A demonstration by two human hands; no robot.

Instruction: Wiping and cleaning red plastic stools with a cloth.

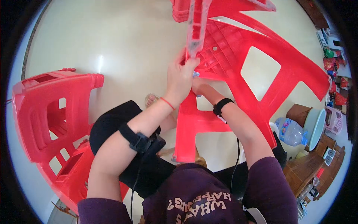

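Observation:
A red plastic stool (249,84) is tipped on its side in front of me, with its splayed legs and cut-out openings facing up. My left hand (180,74) grips the stool near its seat edge, beside a leg that points away from me. Just below it, my right hand (198,85) presses against the near side of the stool. Small bits of a bluish-white cloth (196,74) show around the right fingers, which are mostly hidden. The seat's crosshatched face (218,47) has a small round hole in it.
Stacked red plastic stools (53,112) stand at my left. More red plastic (180,12) is at the far top. To the right are a large clear plastic bottle (291,131), a pale blue basin (317,128), a cardboard box (298,113) and wooden furniture (304,170). Cables hang from both arms' straps.

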